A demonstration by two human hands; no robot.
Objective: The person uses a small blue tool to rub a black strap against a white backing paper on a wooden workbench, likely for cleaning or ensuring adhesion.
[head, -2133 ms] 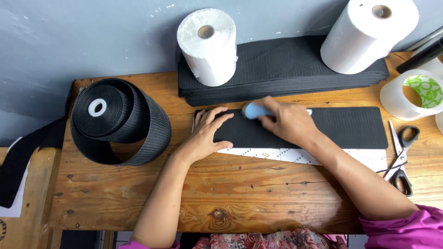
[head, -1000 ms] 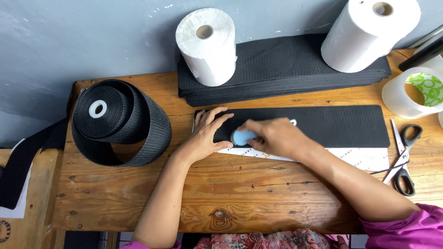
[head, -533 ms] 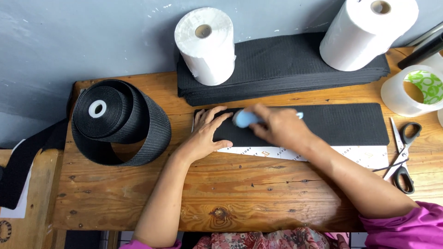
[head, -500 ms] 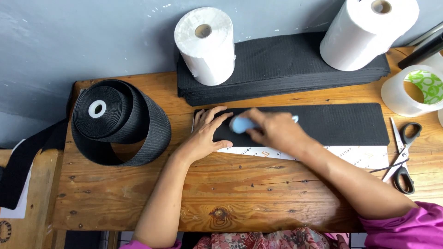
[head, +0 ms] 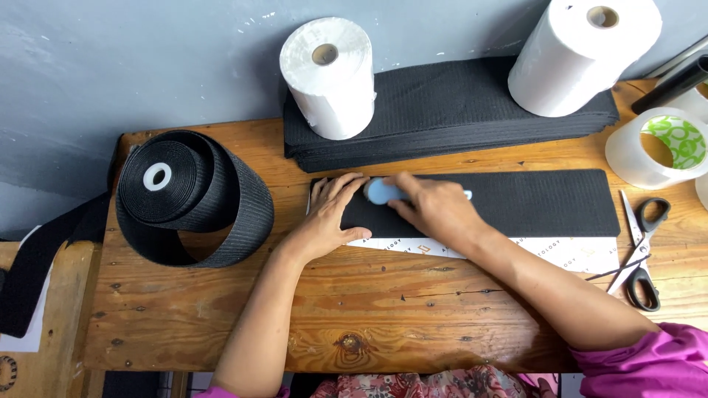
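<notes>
The right hand (head: 435,210) is closed around a small light-blue rounded tool (head: 381,191), pressing it on the left end of a long black fabric strip (head: 531,203) laid over a white printed band (head: 568,253). The left hand (head: 332,214) lies flat, fingers spread, pinning that end. Since half a second ago the tool has slid slightly left. Scissors (head: 640,254) lie right; a black webbing roll (head: 193,197) sits left, white rolls (head: 330,77) and stacked black fabric (head: 457,103) far, on a worn wooden table (head: 369,309) against a grey wall.

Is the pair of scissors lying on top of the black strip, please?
No, the scissors lie on the wooden table beside the right end of the black strip.
</notes>
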